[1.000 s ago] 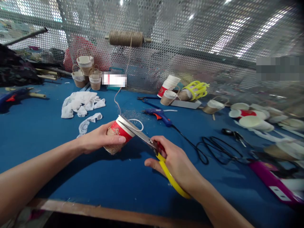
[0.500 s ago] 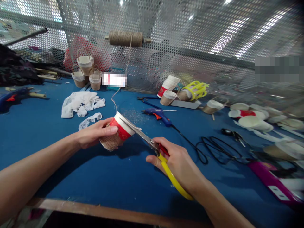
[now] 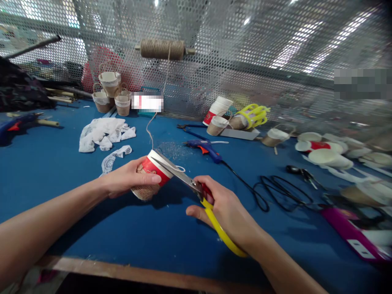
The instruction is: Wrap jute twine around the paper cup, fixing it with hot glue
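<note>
Tilted above the table is a red and white paper cup (image 3: 163, 178), its lower part wrapped in twine. My left hand (image 3: 131, 179) grips it, thumb across the red band. My right hand (image 3: 228, 208) holds scissors (image 3: 186, 178) with yellow and red handles; their blades lie across the cup's white rim. A thin strip of the rim curls up beside the blades. From the twine roll (image 3: 162, 49) on the mesh wall, a strand of twine (image 3: 165, 81) runs down to the cup. Behind the cup, a blue glue gun (image 3: 205, 149) rests on the table.
White lace (image 3: 102, 132) lies at the left, with small twine pots (image 3: 102, 101) behind it. A cup stack (image 3: 217, 112) and pliers (image 3: 192, 131) sit at the back. Coiled black cable (image 3: 284, 196), keys (image 3: 306, 175), more cups (image 3: 330, 159) and a purple box (image 3: 352, 234) occupy the right.
The cup and my left hand have shifted slightly down and right. My left thumb lies further across the red band. The scissors have moved slightly left, and the rim strip curls more.
</note>
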The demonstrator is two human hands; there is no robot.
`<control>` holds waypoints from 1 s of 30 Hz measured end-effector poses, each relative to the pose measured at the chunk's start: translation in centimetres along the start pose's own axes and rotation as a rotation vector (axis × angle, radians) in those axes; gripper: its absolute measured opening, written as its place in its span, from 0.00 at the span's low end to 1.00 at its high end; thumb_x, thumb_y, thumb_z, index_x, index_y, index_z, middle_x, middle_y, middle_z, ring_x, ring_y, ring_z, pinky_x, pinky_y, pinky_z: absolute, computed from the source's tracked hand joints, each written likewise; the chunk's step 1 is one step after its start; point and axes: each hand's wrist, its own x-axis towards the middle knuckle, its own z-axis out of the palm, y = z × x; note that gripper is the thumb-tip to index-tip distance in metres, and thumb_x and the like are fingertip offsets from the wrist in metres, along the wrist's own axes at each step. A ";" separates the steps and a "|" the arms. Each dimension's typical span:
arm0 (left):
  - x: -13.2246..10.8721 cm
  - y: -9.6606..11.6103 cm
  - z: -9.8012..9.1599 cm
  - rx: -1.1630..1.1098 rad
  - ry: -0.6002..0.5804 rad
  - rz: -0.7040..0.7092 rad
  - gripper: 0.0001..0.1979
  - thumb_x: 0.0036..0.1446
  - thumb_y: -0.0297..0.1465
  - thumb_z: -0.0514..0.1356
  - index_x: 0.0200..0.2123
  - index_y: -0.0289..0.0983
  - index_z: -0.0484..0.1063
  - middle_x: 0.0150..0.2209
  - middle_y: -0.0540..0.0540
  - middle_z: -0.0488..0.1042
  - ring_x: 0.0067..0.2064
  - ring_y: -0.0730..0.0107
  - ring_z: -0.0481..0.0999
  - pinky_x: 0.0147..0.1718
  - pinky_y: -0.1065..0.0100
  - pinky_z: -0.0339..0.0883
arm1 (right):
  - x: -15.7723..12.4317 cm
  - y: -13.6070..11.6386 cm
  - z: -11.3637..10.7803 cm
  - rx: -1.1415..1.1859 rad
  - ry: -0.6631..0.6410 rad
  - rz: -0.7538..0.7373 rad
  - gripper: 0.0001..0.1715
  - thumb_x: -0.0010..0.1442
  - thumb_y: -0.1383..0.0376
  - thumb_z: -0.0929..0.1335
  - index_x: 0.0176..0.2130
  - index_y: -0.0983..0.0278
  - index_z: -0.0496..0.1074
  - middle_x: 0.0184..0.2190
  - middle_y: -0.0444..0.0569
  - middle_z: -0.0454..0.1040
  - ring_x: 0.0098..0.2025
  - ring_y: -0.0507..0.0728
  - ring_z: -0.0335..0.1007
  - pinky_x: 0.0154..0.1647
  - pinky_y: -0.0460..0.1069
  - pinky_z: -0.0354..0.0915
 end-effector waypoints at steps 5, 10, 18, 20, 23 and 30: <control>0.1 -0.1 0.0 0.026 0.027 0.023 0.23 0.41 0.37 0.66 0.38 0.33 0.63 0.28 0.49 0.70 0.28 0.71 0.70 0.25 0.70 0.64 | -0.1 -0.1 -0.1 0.017 0.003 0.003 0.21 0.50 0.50 0.67 0.35 0.62 0.63 0.23 0.41 0.65 0.23 0.49 0.56 0.25 0.46 0.58; 0.2 -0.2 -0.1 0.046 0.060 0.043 0.23 0.40 0.37 0.66 0.38 0.34 0.63 0.30 0.48 0.70 0.29 0.72 0.71 0.26 0.71 0.64 | -0.1 -0.2 -0.2 0.016 -0.012 0.019 0.19 0.51 0.50 0.66 0.35 0.62 0.63 0.22 0.41 0.64 0.22 0.49 0.55 0.24 0.45 0.58; 0.0 0.2 -0.3 0.185 0.189 0.079 0.32 0.41 0.36 0.67 0.48 0.36 0.58 0.32 0.48 0.70 0.31 0.69 0.70 0.30 0.69 0.65 | -0.2 -0.2 -0.4 -0.013 -0.029 0.046 0.19 0.50 0.50 0.67 0.34 0.62 0.64 0.20 0.39 0.63 0.21 0.49 0.55 0.23 0.45 0.58; -0.1 0.4 -0.1 0.248 0.228 0.093 0.32 0.40 0.36 0.67 0.48 0.36 0.59 0.33 0.49 0.69 0.32 0.69 0.70 0.31 0.69 0.64 | -0.1 -0.3 -0.5 -0.022 -0.034 0.044 0.20 0.49 0.51 0.68 0.35 0.62 0.64 0.23 0.41 0.66 0.23 0.50 0.58 0.25 0.46 0.59; -0.1 0.3 0.2 0.323 0.228 0.107 0.30 0.40 0.36 0.67 0.46 0.35 0.60 0.32 0.50 0.67 0.32 0.71 0.68 0.31 0.70 0.63 | 0.1 -0.3 -0.4 -0.046 -0.039 0.049 0.23 0.45 0.50 0.70 0.36 0.62 0.63 0.26 0.43 0.67 0.24 0.51 0.60 0.26 0.47 0.60; -0.1 -0.1 0.7 0.240 0.171 0.080 0.25 0.40 0.35 0.67 0.39 0.34 0.60 0.28 0.53 0.66 0.26 0.78 0.63 0.27 0.73 0.61 | 0.1 -0.1 0.0 -0.025 0.017 0.016 0.23 0.46 0.48 0.69 0.35 0.61 0.64 0.25 0.43 0.66 0.22 0.50 0.58 0.25 0.47 0.60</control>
